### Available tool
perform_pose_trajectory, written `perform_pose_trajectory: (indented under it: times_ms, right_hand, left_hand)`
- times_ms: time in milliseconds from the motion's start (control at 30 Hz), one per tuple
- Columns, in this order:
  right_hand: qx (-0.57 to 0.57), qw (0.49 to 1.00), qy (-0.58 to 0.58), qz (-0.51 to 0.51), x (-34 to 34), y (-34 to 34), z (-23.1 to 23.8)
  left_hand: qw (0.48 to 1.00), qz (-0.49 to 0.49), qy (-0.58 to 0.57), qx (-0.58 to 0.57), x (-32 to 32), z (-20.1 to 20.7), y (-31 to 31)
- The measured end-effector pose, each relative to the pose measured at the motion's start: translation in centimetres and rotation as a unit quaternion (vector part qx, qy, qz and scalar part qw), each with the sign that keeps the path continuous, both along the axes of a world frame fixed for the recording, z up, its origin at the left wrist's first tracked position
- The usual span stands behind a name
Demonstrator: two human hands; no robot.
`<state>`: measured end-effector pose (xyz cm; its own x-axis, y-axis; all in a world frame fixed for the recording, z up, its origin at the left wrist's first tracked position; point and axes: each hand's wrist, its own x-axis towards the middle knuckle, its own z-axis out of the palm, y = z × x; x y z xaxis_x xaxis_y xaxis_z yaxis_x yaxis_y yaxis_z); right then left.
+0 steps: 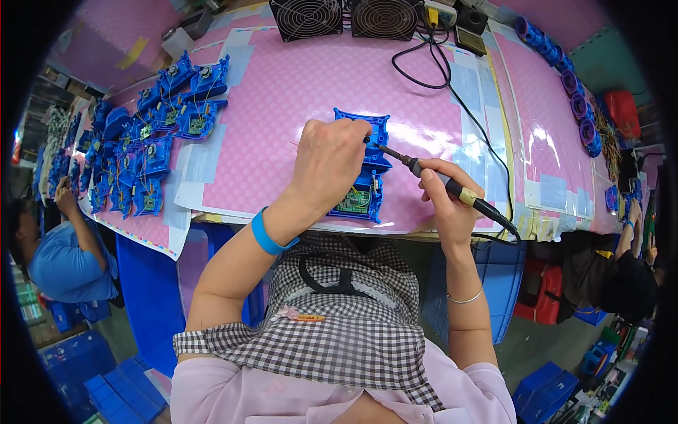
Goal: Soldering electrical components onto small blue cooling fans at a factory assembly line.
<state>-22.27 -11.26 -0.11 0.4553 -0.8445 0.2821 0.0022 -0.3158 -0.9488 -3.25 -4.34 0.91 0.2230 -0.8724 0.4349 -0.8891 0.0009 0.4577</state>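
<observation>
In front of me on the pink dotted table cover lies a blue plastic housing [376, 167], with a green circuit board [355, 201] in its near end. My right hand [452, 212] grips a soldering iron [462, 194] by its handle, the thin tip pointing left into the far half of the housing. Over that half, my left hand [328, 159] is closed with its fingers pinched close to the iron's tip. What they pinch is hidden behind the knuckles. A small dark round part [367, 140] shows beside these fingertips.
Many similar blue housings with boards and wires [152, 152] crowd the table's left. Two black fans [385, 18] stand at the back. A black cable [487, 134] runs along the right side. Blue ring-shaped parts [579, 106] line the far right. Other people [70, 258] work on both sides.
</observation>
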Motion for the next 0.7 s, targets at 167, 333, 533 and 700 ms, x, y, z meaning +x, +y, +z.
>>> perform_pose_trajectory:
  times_ms: [167,333,533,700]
  right_hand:
    - [-0.021,1.0,0.003,0.008,0.1,0.0,0.0]
    - [-0.033,0.999,0.012,0.009,-0.2,0.0,0.1]
    - [0.024,0.999,-0.011,-0.02,-0.9,0.2,1.1]
    - [0.032,0.999,-0.023,-0.023,-0.4,0.5,1.1]
  left_hand:
    - [1.0,-0.003,-0.008,0.007,0.0,0.2,0.0]
    - [0.991,-0.001,0.035,-0.127,1.7,0.5,1.1]
    - [0.897,0.208,0.365,-0.138,4.0,0.1,6.7]
    - [0.871,0.159,0.465,0.016,3.2,-2.1,5.6]
